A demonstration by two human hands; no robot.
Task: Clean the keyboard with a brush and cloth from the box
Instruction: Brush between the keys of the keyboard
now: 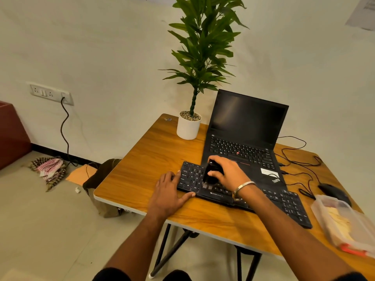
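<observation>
A black keyboard (288, 203) lies slanted across the wooden table (154, 159), its far edge against an open laptop. My right hand (229, 171) grips a black brush (211, 175), bristles down on the keys near the keyboard's left part. My left hand (170, 191) lies flat on the table, fingers and thumb touching the keyboard's left end. A clear plastic box (345, 222) with a yellowish cloth (338, 224) inside sits at the right table edge.
The black laptop (249, 126) stands open behind the keyboard, screen dark. A potted plant (188, 126) is at the table's far side. A black mouse (332, 191) and cables (300, 165) lie right of the laptop. Rags and a bag lie on the floor, left.
</observation>
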